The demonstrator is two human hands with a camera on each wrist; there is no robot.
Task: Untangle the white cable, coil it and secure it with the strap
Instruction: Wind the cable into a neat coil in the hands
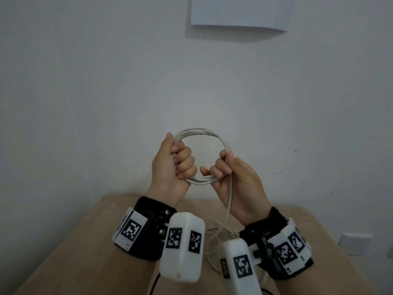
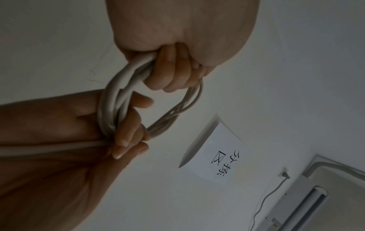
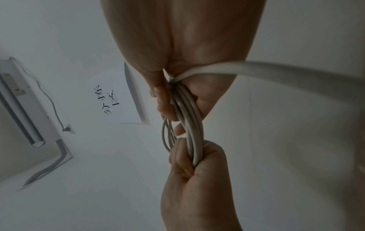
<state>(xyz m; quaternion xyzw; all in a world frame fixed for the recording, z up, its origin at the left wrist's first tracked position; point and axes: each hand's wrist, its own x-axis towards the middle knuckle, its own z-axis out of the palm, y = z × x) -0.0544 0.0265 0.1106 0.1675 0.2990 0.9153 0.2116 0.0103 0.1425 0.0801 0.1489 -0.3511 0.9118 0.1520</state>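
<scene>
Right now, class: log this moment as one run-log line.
left hand: grips coil | right hand: holds coil, feeds tail | white cable: partly coiled | strap: unseen

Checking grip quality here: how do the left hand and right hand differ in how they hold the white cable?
The left hand grips the white cable coil in a full fist; the right hand pinches it with looser fingers. A loose strand trails down only from the right hand. Both hold the same coil, raised above the table.

Smooth matt white cable (image 1: 222, 143), matt wooden tabletop (image 1: 85, 241)

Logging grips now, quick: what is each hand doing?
Left hand: grips the white cable coil.
Right hand: grips the coil's other side.
</scene>
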